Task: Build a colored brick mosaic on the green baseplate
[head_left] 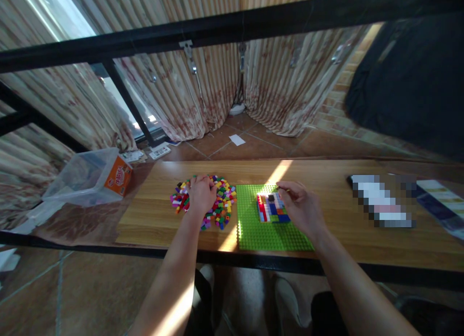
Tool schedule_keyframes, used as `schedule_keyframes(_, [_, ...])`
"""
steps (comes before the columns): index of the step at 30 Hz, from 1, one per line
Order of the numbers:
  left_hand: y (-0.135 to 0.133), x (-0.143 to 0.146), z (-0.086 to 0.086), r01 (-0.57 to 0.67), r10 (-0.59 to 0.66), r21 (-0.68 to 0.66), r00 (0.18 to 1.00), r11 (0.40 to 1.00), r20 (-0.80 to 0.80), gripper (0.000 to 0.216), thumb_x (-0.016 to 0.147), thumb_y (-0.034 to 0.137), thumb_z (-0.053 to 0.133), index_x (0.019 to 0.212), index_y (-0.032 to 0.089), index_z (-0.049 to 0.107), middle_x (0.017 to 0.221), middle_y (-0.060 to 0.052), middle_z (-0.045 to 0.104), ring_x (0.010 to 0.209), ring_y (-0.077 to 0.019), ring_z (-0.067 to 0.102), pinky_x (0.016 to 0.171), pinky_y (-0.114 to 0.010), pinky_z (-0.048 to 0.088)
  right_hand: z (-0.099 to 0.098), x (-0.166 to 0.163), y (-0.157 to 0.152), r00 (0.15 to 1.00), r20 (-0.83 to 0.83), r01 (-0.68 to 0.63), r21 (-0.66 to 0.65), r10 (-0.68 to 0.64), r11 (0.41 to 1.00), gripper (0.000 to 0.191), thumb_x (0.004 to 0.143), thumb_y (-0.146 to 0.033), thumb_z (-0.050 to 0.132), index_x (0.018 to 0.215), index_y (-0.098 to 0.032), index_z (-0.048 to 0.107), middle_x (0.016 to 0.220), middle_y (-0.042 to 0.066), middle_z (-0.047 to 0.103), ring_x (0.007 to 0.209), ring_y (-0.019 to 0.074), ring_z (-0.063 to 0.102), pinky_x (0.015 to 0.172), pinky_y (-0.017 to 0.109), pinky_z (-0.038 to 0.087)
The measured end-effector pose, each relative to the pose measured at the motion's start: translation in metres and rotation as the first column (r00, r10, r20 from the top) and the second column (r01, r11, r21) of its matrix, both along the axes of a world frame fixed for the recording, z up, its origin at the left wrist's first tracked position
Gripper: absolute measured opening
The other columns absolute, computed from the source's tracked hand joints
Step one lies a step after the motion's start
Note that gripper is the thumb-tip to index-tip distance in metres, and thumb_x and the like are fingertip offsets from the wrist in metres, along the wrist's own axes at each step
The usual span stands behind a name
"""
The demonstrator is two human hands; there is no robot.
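Green studded plastic baseplate (253, 232) | small multicoloured brick patch (270, 212), rest bare | left hand (201, 193) curled on loose-brick pile (224, 205), grip unclear | right hand (300, 208) pinched

Wood-grain table (337, 179), studded green plastic baseplate (253, 229), glossy plastic bricks (223, 205)

Brick pile (221, 205): mixed red, yellow, green, blue, pink, purple and white under my left grip (201, 193).
Baseplate (253, 229): bright green, evenly studded.
Built patch (272, 208): red, white, blue and orange blocks with one black piece, beside my right grip (300, 208).
Tabletop (152, 215): light wood grain.
Curtains (181, 99): beige stripes, reddish stains.
Bin (83, 176): clear, orange label.
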State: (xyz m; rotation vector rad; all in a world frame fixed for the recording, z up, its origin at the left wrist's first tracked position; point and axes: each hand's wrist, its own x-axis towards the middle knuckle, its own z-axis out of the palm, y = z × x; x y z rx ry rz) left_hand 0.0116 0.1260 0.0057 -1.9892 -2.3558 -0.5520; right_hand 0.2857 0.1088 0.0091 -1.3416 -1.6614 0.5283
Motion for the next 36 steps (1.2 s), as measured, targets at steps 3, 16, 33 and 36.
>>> schedule_keyframes(3, [-0.001,-0.003,0.005,0.089,-0.09,0.038,0.996,0.995,0.016,0.005,0.083,0.02,0.061,0.081,0.02,0.065,0.107,-0.008,0.067,0.106,-0.0274,0.056,0.096,-0.043,0.042,0.002,0.001,0.0,1.0,-0.006,0.021,0.0,-0.021,1.0,0.023,0.086,-0.029,0.053,0.095,-0.02,0.072,0.092,0.007,0.071,0.077,0.0182,0.065,0.071,0.034,0.053])
schedule_keyframes(16, [-0.022,0.089,0.009,0.629,-0.633,0.086,0.755,0.773,0.172,0.014,0.092,0.024,0.055,0.096,0.021,0.068,0.091,-0.003,0.071,0.091,-0.0206,0.062,0.091,-0.037,0.042,0.003,0.013,0.006,0.991,-0.107,0.083,-0.011,-0.083,0.997,0.019,0.084,-0.026,0.056,0.093,-0.021,0.072,0.094,0.007,0.072,0.084,0.0192,0.066,0.076,0.035,0.054])
schedule_keyframes(33, [-0.025,0.117,-0.01,0.5,-0.519,0.228,0.855,0.835,0.027,0.015,0.088,0.022,0.061,0.075,0.025,0.067,0.082,0.001,0.07,0.091,-0.0206,0.058,0.101,-0.044,0.033,0.004,0.017,0.004,0.995,-0.068,0.071,-0.001,-0.071,0.997,0.02,0.084,-0.021,0.055,0.092,-0.019,0.072,0.09,0.007,0.071,0.074,0.0166,0.064,0.069,0.032,0.051])
schedule_keyframes(36, [-0.026,0.118,-0.011,0.496,-0.513,0.234,0.858,0.836,0.013,0.016,0.088,0.021,0.06,0.074,0.025,0.067,0.082,0.001,0.07,0.092,-0.0205,0.058,0.103,-0.045,0.032,0.005,0.015,0.003,0.997,-0.055,0.05,-0.013,-0.05,0.999,0.02,0.084,-0.021,0.055,0.093,-0.018,0.072,0.088,0.007,0.071,0.073,0.0162,0.063,0.068,0.031,0.05])
